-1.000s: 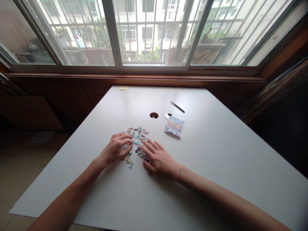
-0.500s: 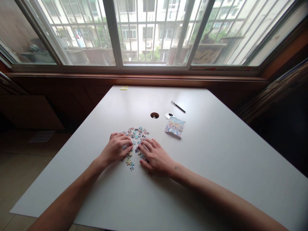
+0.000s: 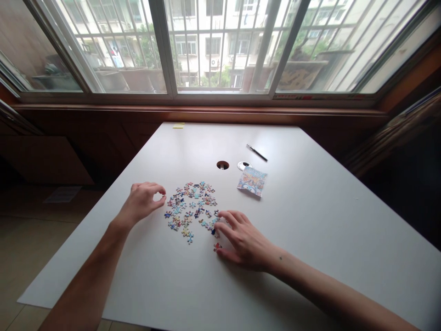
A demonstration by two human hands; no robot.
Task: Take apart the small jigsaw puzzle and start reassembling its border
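Note:
A loose heap of small colourful jigsaw puzzle pieces (image 3: 177, 209) lies spread on the white table. My left hand (image 3: 143, 202) is at the left side of the heap, its thumb and forefinger curled into a ring with their tips close together. Anything between those tips is too small to make out. On the right side, my right hand (image 3: 244, 239) rests low with fingers apart, its fingertips over several pieces at the heap's edge. A red piece (image 3: 217, 247) lies by its thumb. The fingers partly hide the pieces beneath.
Beyond the pieces, a printed puzzle packet (image 3: 252, 181) lies beside a round metal cover (image 3: 244, 165) and a cable hole (image 3: 223, 165). A black pen (image 3: 257, 152) lies farther back. Yellow strips (image 3: 178, 125) are at the far table edge, below a barred window.
My left hand has drawn back leftward off the pieces, its fingers now curled together. My right hand has slid right and slightly toward me, uncovering more of the heap.

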